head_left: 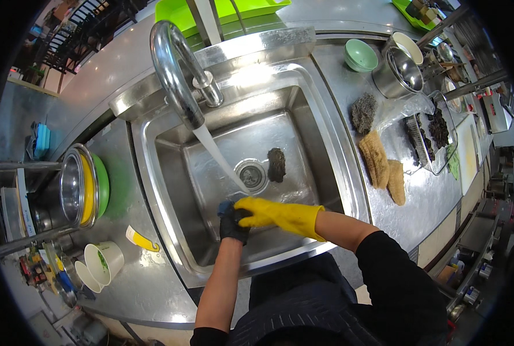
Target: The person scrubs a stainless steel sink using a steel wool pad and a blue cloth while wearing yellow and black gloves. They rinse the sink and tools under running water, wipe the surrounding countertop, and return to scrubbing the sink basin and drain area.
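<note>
Together over the near side of the sink (354, 184): right hand (260, 212) in a yellow rubber glove, fingers curled against left hand (234, 226) in a black glove. At the left fingertips, a blue bit of material (226, 207), too small to identify; cannot tell whether clamped or merely touched. Just beyond, water (221, 155) running from a curved chrome faucet (163, 63) toward the round drain (251, 176). Right of the drain, on the basin floor, a dark matted clump (276, 165). Along the sink's right edge, on the steel desk (424, 199), a grey-brown scrubber (363, 112) and two tan pads (374, 160). Toward the desk's right edge, a wire basket (441, 164) with dark pieces inside. Near its far edge, a mint-green bowl (361, 55) beside a metal pot (391, 79). Left of the sink, a yellow-handled tool (144, 241); near the desk's left edge, nested bowls (88, 187) and two pale tubs (112, 262).
</note>
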### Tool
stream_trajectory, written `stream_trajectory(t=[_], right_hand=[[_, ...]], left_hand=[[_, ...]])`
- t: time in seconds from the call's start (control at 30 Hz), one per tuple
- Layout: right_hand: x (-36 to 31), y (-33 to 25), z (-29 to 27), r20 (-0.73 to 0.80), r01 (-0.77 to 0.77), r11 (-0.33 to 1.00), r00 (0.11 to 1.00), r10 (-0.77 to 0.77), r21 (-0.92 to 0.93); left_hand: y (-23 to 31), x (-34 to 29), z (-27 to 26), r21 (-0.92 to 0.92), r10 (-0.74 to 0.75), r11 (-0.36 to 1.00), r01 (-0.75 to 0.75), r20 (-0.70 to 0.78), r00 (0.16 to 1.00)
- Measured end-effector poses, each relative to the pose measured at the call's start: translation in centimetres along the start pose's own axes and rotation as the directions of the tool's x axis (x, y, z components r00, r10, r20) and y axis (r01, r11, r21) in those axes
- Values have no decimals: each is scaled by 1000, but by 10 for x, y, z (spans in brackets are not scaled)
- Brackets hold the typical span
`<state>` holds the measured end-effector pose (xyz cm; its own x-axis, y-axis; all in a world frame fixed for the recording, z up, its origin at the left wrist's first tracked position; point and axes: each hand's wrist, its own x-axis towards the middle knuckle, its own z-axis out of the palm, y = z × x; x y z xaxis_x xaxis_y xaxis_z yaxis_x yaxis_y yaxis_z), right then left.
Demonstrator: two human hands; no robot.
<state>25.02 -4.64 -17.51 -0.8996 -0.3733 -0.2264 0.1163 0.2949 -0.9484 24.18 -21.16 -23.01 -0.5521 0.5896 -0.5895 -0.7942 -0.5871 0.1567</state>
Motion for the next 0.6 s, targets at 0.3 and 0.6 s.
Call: stream_trajectory(t=[0.3,0.6], right_hand=[[6,93,-62,-727,-505,802,674,134,-320],[24,80,-137,-879,-126,975,466,-106,-184]], left_hand=[[47,-104,18,976,442,-197,-97,176,880],[18,-147,31,783,439,-621,-34,383,813]])
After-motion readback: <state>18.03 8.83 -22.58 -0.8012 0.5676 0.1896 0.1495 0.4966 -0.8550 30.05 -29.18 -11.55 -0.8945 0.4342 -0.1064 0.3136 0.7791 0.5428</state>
